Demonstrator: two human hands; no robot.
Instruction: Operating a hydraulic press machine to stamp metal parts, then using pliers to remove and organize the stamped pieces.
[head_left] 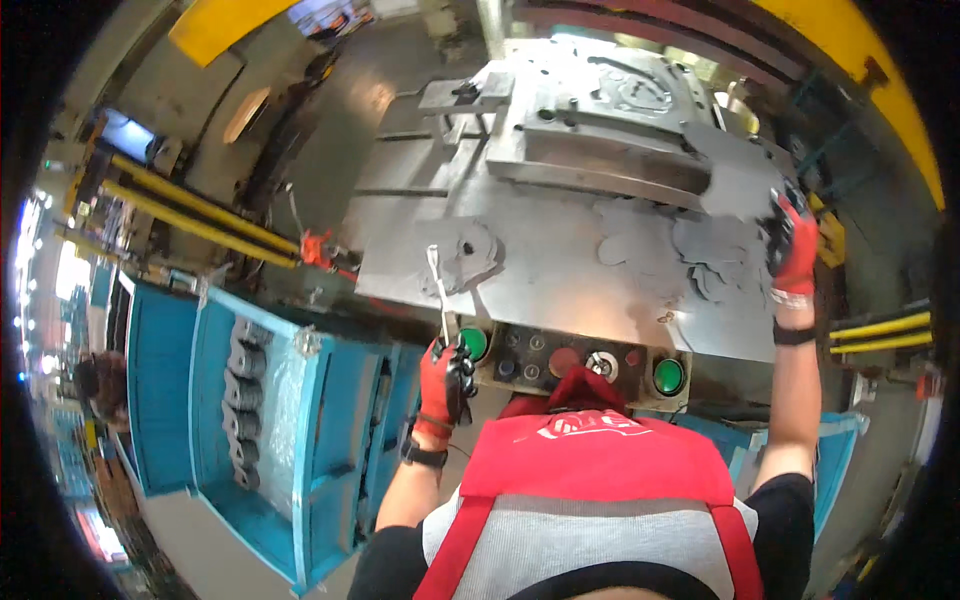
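Note:
My left hand (pixel 446 386), in a red and black glove, is closed around the lower end of a long, thin silver tool (pixel 438 290) with a wider tip. The tool points up over the near edge of the metal table, beside a stack of flat grey cut-out pieces (pixel 465 255). Out at the table's right side, my right hand (pixel 796 240), gloved the same way, grips the right edge of a flat grey metal sheet (pixel 738 178). That sheet lies across the right end of the die block; its far edge blends into the grey behind.
More flat grey pieces (pixel 710 250) lie on the table's right half. A control box (pixel 560 362) with green and red buttons stands between me and the table. Blue bins (pixel 300 430) at left hold stacked metal parts (pixel 244 400). Yellow bars (pixel 200 215) flank the left side.

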